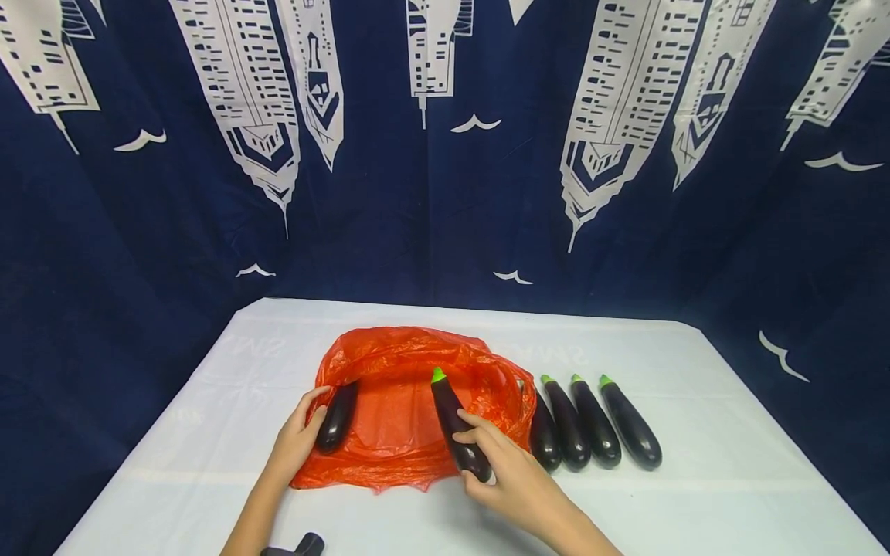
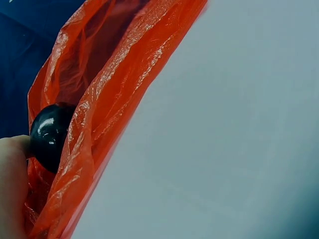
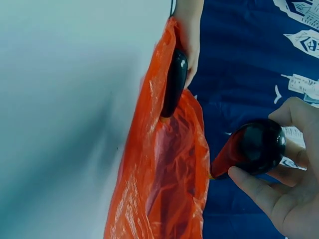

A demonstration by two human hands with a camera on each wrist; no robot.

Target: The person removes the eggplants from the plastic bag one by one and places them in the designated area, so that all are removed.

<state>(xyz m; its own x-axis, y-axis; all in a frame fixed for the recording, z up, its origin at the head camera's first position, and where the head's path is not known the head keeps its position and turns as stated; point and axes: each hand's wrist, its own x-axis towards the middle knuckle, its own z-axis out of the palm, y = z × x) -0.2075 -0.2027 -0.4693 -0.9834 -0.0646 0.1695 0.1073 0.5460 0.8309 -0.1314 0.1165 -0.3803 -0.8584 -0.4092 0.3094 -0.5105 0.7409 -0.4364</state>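
Observation:
A dark purple eggplant (image 1: 447, 409) with a bright green stem end is gripped by my right hand (image 1: 511, 479), thumb on one side and fingers on the other. It is held over the mouth of a red plastic bag (image 1: 396, 417), stem end pointing away from me. At the bag's left edge, my left hand (image 1: 295, 440) pinches the rim. Just inside, beside that hand's thumb, lies another eggplant (image 1: 338, 417); its rounded end (image 2: 50, 134) shows in the left wrist view. The right wrist view shows the held eggplant (image 3: 259, 147) above the bag opening.
Several more eggplants (image 1: 629, 423) lie in a row right of the bag, the nearest partly hidden by it. A black object (image 1: 309, 544) shows by my left forearm. The white table (image 1: 716, 432) ends at a dark blue printed cloth (image 1: 431, 224).

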